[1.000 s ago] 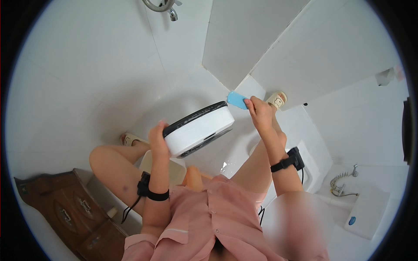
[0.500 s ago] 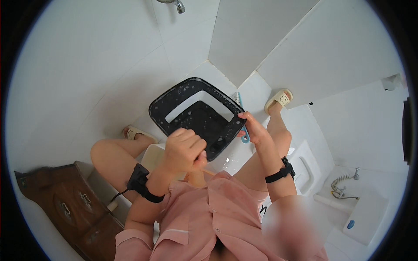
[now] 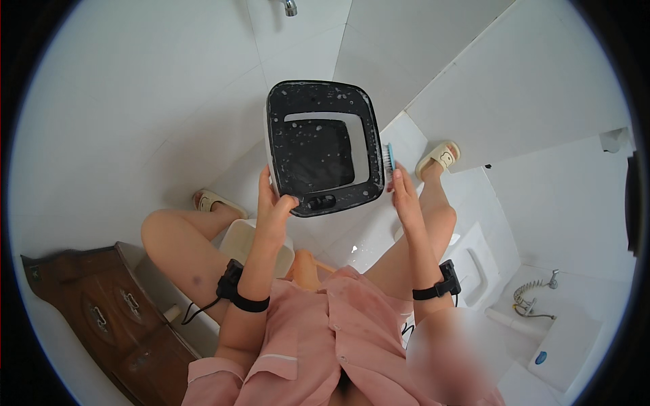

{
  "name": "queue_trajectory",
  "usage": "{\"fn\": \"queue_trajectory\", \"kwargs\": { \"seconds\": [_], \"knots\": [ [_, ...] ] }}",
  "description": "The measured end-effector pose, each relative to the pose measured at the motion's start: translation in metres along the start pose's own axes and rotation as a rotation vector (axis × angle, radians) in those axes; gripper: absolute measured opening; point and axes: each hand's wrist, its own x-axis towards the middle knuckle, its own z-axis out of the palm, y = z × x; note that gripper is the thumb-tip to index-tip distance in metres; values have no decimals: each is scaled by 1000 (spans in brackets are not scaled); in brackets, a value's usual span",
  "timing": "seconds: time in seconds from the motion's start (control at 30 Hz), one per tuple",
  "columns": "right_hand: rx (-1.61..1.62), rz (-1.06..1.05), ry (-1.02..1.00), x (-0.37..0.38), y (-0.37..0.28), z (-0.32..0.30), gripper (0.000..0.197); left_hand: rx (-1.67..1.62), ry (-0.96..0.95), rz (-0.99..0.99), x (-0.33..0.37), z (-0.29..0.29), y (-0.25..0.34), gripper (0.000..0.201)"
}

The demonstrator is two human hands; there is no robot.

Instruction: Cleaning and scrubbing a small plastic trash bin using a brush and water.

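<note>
A boxy bin (image 3: 328,95) with a wide black rim and a white body is held up in front of me, its opening toward me. White suds and drops dot the rim and the dark inside. My left hand (image 3: 272,213) clasps its near left corner, thumb over the rim and fingers against the outer side. At the bin's right side, my right hand (image 3: 405,199) is closed on a blue scrub brush (image 3: 388,159). The white bristles face the bin's side; whether they touch it I cannot tell. Much of the brush handle is hidden by the hand.
A cream bucket (image 3: 245,245) stands by my left leg. At the left is a brown wooden cabinet (image 3: 112,304), at the right a white squat toilet (image 3: 477,267) and a coiled hose (image 3: 525,294). A tap (image 3: 290,8) juts from the far wall; suds lie on the floor.
The bin has moved farther off and turned so its sides run straighter. My left hand has shifted onto its near left corner. My right hand has left the rim, with the brush now alongside.
</note>
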Motion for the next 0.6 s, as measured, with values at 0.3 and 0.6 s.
{"fn": "queue_trajectory", "kwargs": {
  "seconds": [0.3,0.6],
  "knots": [
    [-802,-367,-148,7,-34,79,38,300,-28,91,-16,13,-8,82],
    [-1040,-387,-457,1,-36,65,39,231,-26,153,-10,-8,-13,77]
  ]
}}
